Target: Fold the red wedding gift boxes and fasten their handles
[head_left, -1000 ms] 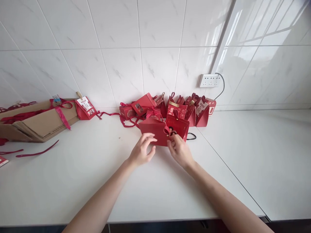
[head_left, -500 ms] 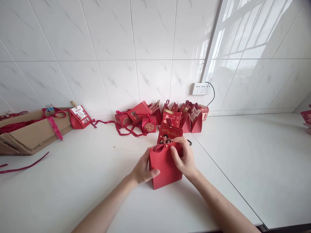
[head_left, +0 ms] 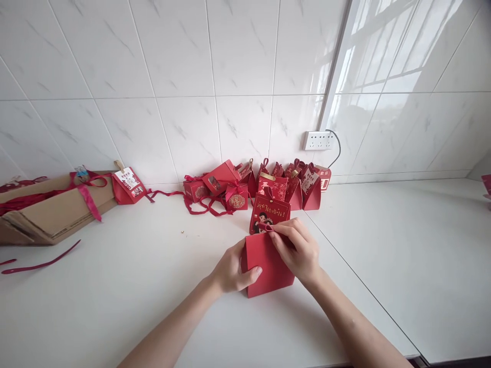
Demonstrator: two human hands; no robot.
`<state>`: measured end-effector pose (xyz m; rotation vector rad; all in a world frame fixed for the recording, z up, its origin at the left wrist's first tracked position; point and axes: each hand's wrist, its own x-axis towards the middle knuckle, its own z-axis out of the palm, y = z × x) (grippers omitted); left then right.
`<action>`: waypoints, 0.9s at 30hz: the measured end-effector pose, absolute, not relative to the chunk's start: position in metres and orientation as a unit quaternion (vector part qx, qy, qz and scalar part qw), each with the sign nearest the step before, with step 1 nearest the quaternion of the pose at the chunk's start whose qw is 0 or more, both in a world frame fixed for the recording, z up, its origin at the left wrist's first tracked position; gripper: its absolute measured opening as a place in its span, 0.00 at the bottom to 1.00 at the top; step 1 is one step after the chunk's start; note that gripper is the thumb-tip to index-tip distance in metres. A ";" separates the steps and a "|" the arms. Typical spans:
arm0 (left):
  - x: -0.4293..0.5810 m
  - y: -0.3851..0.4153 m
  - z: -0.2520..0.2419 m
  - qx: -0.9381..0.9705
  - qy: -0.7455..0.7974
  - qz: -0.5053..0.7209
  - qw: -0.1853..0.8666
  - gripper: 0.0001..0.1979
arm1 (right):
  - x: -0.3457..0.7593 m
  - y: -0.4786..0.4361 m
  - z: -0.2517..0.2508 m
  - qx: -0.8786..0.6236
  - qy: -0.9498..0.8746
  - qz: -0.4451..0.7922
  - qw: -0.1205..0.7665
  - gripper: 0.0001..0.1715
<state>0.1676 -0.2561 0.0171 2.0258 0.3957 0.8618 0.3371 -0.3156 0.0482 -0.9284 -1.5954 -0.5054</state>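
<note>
A plain red gift box (head_left: 270,268) stands on the white table in front of me. My left hand (head_left: 237,268) grips its left side, thumb across the near face and fingers behind. At the top edge, my right hand (head_left: 297,248) pinches a dark red ribbon loop (head_left: 268,228) between thumb and fingertips. The stud seen earlier near the loop is hidden from view. Right behind stands a red box with a cartoon couple and gold writing (head_left: 270,209), its lower part covered by my box and hand.
Several red gift boxes (head_left: 312,191) crowd against the tiled wall. Ribbon (head_left: 207,207) trails leftward to a cardboard box (head_left: 69,217) with a tagged red box (head_left: 128,186) at its end. A loose ribbon strip (head_left: 46,265) lies at left. A power strip (head_left: 318,140) hangs on the wall.
My right hand has gone from pressing beside the stud to pinching the ribbon loop, which now stands toward the right. The box has shifted slightly right with my left hand.
</note>
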 end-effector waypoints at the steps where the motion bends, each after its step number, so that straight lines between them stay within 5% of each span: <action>1: 0.168 -0.257 0.018 0.816 0.158 0.342 0.438 0.23 | 0.338 -0.316 0.049 -0.398 -0.675 -0.216 0.582 0.08; 14: 0.165 -0.252 0.016 0.821 0.152 0.313 0.453 0.26 | 0.341 -0.320 0.054 -0.409 -0.649 -0.126 0.629 0.10; 27: 0.163 -0.251 0.019 0.807 0.144 0.297 0.489 0.11 | 0.343 -0.324 0.058 -0.407 -0.664 -0.023 0.627 0.11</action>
